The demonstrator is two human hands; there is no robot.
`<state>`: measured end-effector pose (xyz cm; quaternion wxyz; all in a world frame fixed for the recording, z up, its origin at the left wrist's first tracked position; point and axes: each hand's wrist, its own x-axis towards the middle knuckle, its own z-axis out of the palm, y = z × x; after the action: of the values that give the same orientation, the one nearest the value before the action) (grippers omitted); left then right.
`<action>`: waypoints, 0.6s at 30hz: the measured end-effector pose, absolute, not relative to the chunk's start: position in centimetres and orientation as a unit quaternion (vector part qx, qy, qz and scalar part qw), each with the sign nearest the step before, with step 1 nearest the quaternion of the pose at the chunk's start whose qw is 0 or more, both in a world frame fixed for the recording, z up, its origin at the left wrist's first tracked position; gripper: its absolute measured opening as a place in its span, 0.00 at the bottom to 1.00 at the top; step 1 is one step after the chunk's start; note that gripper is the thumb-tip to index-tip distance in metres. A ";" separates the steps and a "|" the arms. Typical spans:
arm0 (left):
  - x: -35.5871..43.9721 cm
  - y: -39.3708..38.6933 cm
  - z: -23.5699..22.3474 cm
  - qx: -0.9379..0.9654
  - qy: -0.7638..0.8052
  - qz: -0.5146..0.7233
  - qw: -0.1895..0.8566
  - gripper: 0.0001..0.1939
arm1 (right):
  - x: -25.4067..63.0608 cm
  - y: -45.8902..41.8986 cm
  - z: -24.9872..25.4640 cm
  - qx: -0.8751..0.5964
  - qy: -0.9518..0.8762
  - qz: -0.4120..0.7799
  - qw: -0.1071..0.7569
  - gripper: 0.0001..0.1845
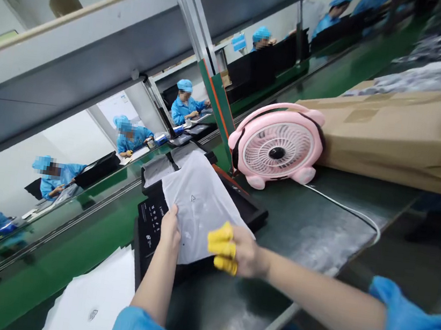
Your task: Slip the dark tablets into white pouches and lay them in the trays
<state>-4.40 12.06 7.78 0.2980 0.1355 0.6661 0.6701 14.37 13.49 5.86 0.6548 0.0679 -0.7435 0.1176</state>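
A white translucent plastic bag [199, 200] with a small printed triangle mark lies over dark, flat items on the bench. My left hand [170, 231] is closed on its left edge, thumb on top. Beneath and beside the bag is a black panel or box [150, 221] printed with white icons and text. My right hand [239, 251], with yellow finger covers, is over the bag's lower right part. Its fingers are curled, and whatever they hold, if anything, cannot be made out. At lower left lies a stack of similar white bags [93, 294].
A pink fan [277, 151] stands behind my right hand, its white cord trailing along the bench [321, 205]. Right of it is a large brown carton [403, 135]. A metal post [199, 21] rises beyond the bag. Several people in blue sit across the green conveyor [48, 267].
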 end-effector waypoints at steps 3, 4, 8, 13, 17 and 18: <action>-4.2 15.8 6.7 0.115 0.683 0.645 0.321 0.11 | 12.4 12.0 0.9 0.090 -0.784 0.114 0.603 0.14; -4.0 16.8 6.3 0.113 0.689 0.635 0.330 0.11 | 11.9 12.1 -0.1 0.085 -0.796 0.118 0.587 0.16; -3.2 18.4 5.6 0.145 0.702 0.600 0.356 0.14 | 11.2 13.8 -1.7 0.011 -0.813 0.161 0.559 0.17; -3.2 15.9 6.9 0.236 0.705 0.591 0.314 0.22 | 11.6 14.7 -1.7 -0.019 -0.810 0.202 0.550 0.16; -5.4 10.2 8.2 0.304 0.722 0.593 0.184 0.28 | 12.0 14.4 -1.8 -0.018 -0.815 0.221 0.535 0.15; -6.1 8.3 8.4 0.345 0.736 0.558 0.166 0.26 | 12.0 14.3 -1.8 -0.017 -0.817 0.225 0.531 0.15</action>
<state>-6.13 8.29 8.40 0.1661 0.3454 0.7361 0.5579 12.02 14.32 -1.81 0.5311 -0.0174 -0.8166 0.2254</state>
